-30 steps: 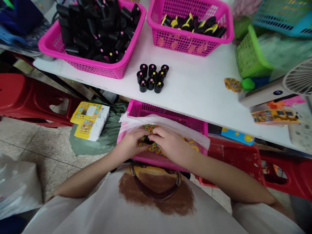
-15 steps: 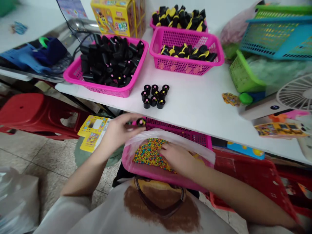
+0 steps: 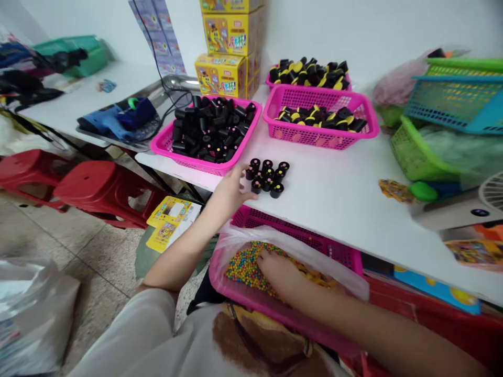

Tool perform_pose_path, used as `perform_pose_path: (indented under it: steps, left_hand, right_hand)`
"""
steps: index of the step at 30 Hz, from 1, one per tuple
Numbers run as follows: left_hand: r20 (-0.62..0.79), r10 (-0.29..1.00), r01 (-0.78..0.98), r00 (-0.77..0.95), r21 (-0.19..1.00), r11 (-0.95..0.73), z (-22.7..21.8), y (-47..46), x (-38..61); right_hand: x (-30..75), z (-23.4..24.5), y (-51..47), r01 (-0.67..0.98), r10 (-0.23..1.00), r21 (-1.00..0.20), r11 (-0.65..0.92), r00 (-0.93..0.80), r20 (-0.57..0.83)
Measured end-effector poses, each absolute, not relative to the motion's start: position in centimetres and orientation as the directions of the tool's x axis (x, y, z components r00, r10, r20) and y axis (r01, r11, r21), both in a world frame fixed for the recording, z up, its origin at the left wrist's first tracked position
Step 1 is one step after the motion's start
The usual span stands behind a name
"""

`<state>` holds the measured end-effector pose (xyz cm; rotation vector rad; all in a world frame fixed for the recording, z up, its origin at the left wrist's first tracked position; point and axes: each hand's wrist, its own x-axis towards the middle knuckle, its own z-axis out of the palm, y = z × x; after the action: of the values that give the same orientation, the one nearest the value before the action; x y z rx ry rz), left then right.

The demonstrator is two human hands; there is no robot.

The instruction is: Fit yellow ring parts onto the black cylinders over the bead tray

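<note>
My left hand (image 3: 231,192) is at the table's front edge, thumb and fingers apart, holding nothing I can see. It is right beside a tight cluster of small black cups (image 3: 268,183) with pink or yellow dots in their tops. My right hand (image 3: 278,269) reaches into a plastic-lined pink basket (image 3: 223,290) in front of my body. Its fingers are bent together, tips down among small multicoloured balls (image 3: 243,267); whatever they grip is hidden. Yellow pieces (image 3: 314,275) lie in the same basket, right of the balls.
On the table, a pink basket (image 3: 167,141) holds many black cups. Another pink basket (image 3: 324,137) holds black-and-yellow pieces. Yellow boxes (image 3: 222,76) are stacked by the wall. A fan (image 3: 493,191) and green basket (image 3: 422,152) stand right. Red stools (image 3: 98,188) are on the left.
My left hand has moved up to the table and let go of a black cup, which is now in the cluster. My right hand stays in the balls. The view has shifted.
</note>
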<state>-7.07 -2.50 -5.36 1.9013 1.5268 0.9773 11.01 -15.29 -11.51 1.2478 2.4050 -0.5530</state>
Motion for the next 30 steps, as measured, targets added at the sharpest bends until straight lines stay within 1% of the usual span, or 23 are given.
perform_pose_path:
  steps: [2, 3, 4, 5, 6, 8, 10, 12, 15, 16, 18, 20, 21, 22, 24, 25, 26, 28, 29, 30]
  left_hand:
    - [0.294, 0.948, 0.698, 0.123, 0.653, -0.294, -2.5, -2.0, -9.3]
    - [0.339, 0.934, 0.765, 0.109, 0.572, -0.296, -1.1, -1.1, -10.5]
    - [0.366, 0.928, 0.848, 0.073, 0.466, -0.251, 0.3, 0.3, -11.7]
    - [0.323, 0.944, 0.92, 0.062, 0.348, -0.179, 1.4, 2.0, -12.7]
    - [0.221, 0.973, 0.968, 0.062, 0.224, -0.112, 2.2, 4.0, -13.5]
    - [0.109, 0.993, 0.985, 0.045, 0.159, -0.062, 2.7, 8.1, -14.5]
    - [-0.026, 0.998, 0.996, 0.063, 0.063, -0.062, 2.3, 11.2, -14.7]
    - [-0.07, 0.995, 0.997, 0.076, 0.017, -0.075, 1.5, 12.8, -14.4]
    - [-0.031, 0.996, 0.996, 0.084, 0.006, -0.084, 1.3, 12.5, -14.4]
    - [-0.002, 0.996, 0.996, 0.087, 0.008, -0.087, 1.6, 11.8, -14.5]
    - [0.116, 0.987, 0.992, 0.11, 0.05, -0.117, 2.6, 9.4, -14.7]
    - [0.313, 0.937, 0.963, 0.155, 0.164, -0.214, 3.5, 5.8, -14.8]
    - [0.383, 0.906, 0.933, 0.18, 0.226, -0.281, 3.7, 3.7, -14.7]
    - [0.419, 0.882, 0.898, 0.216, 0.269, -0.348, 3.7, 1.4, -14.5]
    - [0.415, 0.844, 0.798, 0.339, 0.348, -0.492, 2.8, -3.4, -13.8]
    - [0.392, 0.83, 0.727, 0.398, 0.417, -0.546, 1.9, -5.7, -13.4]
    - [0.355, 0.826, 0.668, 0.437, 0.487, -0.563, 0.7, -7.8, -13.0]
    - [0.245, 0.842, 0.552, 0.48, 0.661, -0.508, -2.4, -11.4, -12.1]
    - [0.157, 0.865, 0.523, 0.477, 0.74, -0.423, -4.1, -12.9, -11.6]
    - [0.095, 0.875, 0.495, 0.475, 0.793, -0.355, -5.7, -14.0, -11.2]
  right_hand:
    - [10.8, -11.0, -15.1, 0.852, 0.699, -0.135, 0.506, -0.497, -0.514]
    - [10.6, -10.9, -15.1, 0.858, 0.7, -0.129, 0.497, -0.484, -0.525]
    - [10.4, -10.9, -15.3, 0.862, 0.697, -0.132, 0.489, -0.478, -0.535]
    - [10.1, -11.0, -15.4, 0.863, 0.69, -0.143, 0.485, -0.478, -0.543]
    - [9.7, -11.1, -15.7, 0.861, 0.682, -0.159, 0.483, -0.484, -0.548]
    - [8.9, -11.6, -16.1, 0.851, 0.665, -0.2, 0.486, -0.508, -0.547]
    - [8.3, -12.1, -16.3, 0.832, 0.649, -0.252, 0.494, -0.545, -0.531]
    - [8.0, -12.7, -16.2, 0.809, 0.634, -0.313, 0.497, -0.585, -0.506]
    - [8.3, -13.8, -15.5, 0.776, 0.617, -0.411, 0.479, -0.631, -0.471]
    - [8.6, -14.2, -15.3, 0.765, 0.613, -0.444, 0.466, -0.642, -0.461]
    - [9.2, -14.7, -14.8, 0.742, 0.609, -0.51, 0.435, -0.66, -0.439]
    - [10.0, -15.0, -14.6, 0.716, 0.611, -0.576, 0.394, -0.672, -0.418]
    - [10.4, -15.0, -14.6, 0.703, 0.615, -0.607, 0.37, -0.675, -0.408]
    - [10.8, -14.9, -14.6, 0.689, 0.621, -0.638, 0.344, -0.677, -0.396]
    - [11.6, -14.5, -14.8, 0.657, 0.637, -0.693, 0.297, -0.677, -0.369]
    - [12.1, -14.2, -14.9, 0.643, 0.648, -0.714, 0.278, -0.674, -0.355]
    - [12.5, -13.7, -15.0, 0.626, 0.662, -0.734, 0.264, -0.671, -0.334]
    - [13.4, -12.7, -15.3, 0.58, 0.712, -0.774, 0.254, -0.653, -0.256]
    - [13.8, -12.1, -15.4, 0.553, 0.744, -0.792, 0.259, -0.637, -0.202]
    - [14.2, -11.5, -15.5, 0.526, 0.776, -0.806, 0.271, -0.615, -0.141]
